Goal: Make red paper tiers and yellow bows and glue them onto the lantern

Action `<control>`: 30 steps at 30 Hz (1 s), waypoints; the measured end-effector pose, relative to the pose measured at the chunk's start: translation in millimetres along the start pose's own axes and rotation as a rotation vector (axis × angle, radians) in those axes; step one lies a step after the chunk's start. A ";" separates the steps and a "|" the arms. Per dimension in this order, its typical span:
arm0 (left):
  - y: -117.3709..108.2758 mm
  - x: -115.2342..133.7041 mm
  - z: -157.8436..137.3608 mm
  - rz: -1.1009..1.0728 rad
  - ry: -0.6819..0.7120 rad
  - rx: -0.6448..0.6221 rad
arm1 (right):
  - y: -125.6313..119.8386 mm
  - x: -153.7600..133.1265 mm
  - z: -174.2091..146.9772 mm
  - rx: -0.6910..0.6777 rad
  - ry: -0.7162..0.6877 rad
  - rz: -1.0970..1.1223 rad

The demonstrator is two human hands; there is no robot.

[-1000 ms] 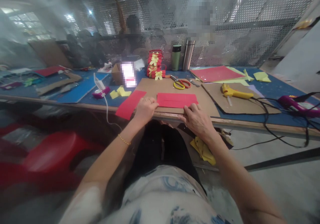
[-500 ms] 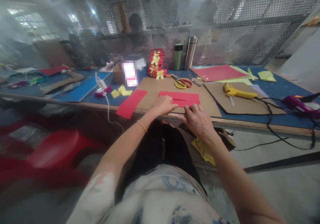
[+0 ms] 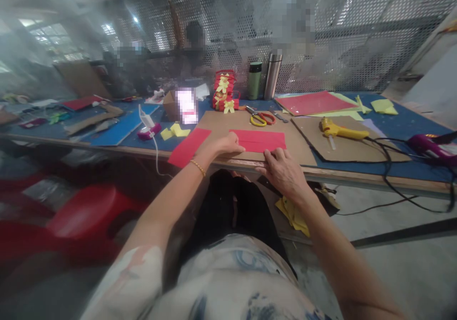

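A folded strip of red paper (image 3: 262, 140) lies flat on a brown cardboard sheet (image 3: 214, 120), with a seam running along its length. My left hand (image 3: 230, 145) is closed, its curled fingers and thumb pressing on the paper's left end. At the near right corner, my right hand (image 3: 283, 168) grips the paper's edge with bent fingers, the thumb lower by the table edge. Under my left wrist and to its left lies a second piece of red paper (image 3: 189, 147). Scissors (image 3: 262, 117) with yellow and red handles rest beyond the folded paper.
A yellow glue gun (image 3: 342, 132) lies on another cardboard piece (image 3: 357, 152) at right, its black cord trailing over the table edge. Behind stand red ornaments with yellow flowers (image 3: 224, 91), a green flask (image 3: 254, 82) and a steel flask (image 3: 273, 77). A lit phone (image 3: 186, 105) leans at left.
My left hand has slid left along the folded paper to its left end, uncovering more of it. The gap at the seam looks narrower. My right hand has stayed at its corner.
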State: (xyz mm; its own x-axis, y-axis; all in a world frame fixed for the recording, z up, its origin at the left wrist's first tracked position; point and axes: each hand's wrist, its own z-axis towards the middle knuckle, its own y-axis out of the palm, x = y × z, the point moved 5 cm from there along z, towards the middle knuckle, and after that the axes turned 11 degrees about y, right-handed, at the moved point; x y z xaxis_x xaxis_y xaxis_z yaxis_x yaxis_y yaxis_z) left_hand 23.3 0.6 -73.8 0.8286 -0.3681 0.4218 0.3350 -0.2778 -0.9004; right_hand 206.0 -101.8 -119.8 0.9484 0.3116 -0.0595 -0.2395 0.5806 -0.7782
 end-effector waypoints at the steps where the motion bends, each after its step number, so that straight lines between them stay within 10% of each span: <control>1: -1.6 -2.8 -1.4 -0.016 0.011 -0.001 | 0.1 0.4 -0.1 -0.006 0.000 0.009; 24: -26.4 -40.1 -34.7 -0.067 -0.124 0.010 | 0.7 3.7 -1.8 -0.069 0.001 0.015; 30: -32.2 -21.4 -29.5 0.250 0.001 0.324 | 3.2 4.1 -0.9 -0.109 -0.004 0.002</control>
State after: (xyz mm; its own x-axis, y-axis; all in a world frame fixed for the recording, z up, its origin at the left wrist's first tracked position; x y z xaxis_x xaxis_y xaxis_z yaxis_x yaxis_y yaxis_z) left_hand -18.4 -8.8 -50.7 0.9020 -0.3897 0.1860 0.2477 0.1140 -0.9621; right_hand 209.3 -99.3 -123.1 0.9471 0.3156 -0.0590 -0.2172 0.4945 -0.8416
